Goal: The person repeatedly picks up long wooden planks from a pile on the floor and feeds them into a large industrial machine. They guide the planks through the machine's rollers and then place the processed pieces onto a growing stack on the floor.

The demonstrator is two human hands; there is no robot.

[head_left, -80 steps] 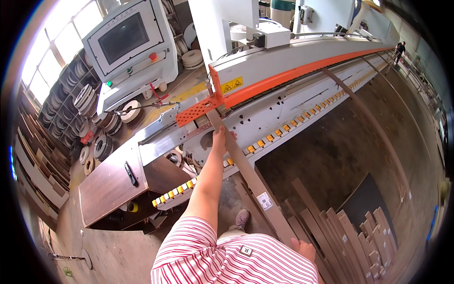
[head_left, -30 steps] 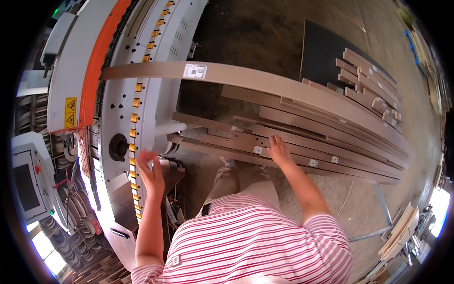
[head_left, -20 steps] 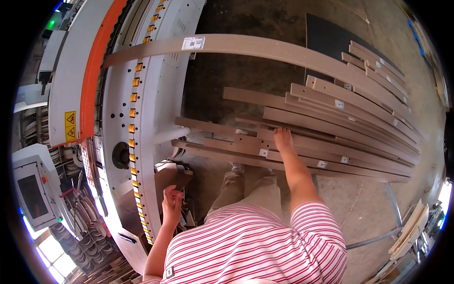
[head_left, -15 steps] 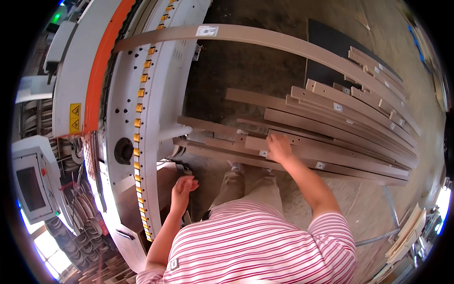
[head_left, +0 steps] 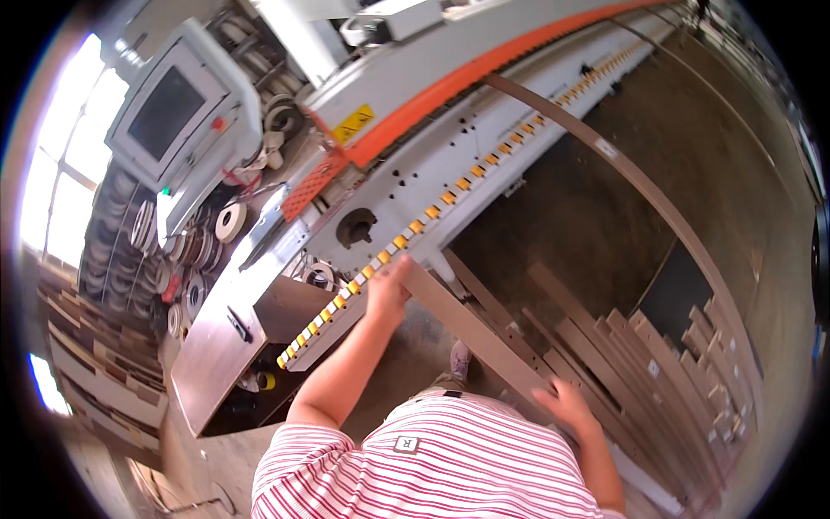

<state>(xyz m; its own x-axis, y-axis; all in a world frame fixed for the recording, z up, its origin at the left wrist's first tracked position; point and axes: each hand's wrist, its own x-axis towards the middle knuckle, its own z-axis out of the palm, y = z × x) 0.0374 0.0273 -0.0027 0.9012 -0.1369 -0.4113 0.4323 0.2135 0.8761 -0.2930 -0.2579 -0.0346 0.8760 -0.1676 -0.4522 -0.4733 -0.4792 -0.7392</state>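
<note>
A long, flat brown board strip is held in front of my body, slanting from the machine's roller rail down to the right. My left hand grips its upper left end, close beside the row of yellow rollers. Farther along the strip, my right hand holds its edge, the thumb laid against the face; its other fingers are partly hidden. Past my right hand, a stack of similar brown strips lies to the right, some bearing small white labels.
The long machine with an orange band runs along the far side. Another brown strip arches out of it to the right. A control panel, rolls of edging tape and a wooden cabinet stand at the left.
My view has turned left toward the machine. My left hand, free before, now grips a board strip; my right hand has moved from the stack, and the strip is raised near the rollers.
</note>
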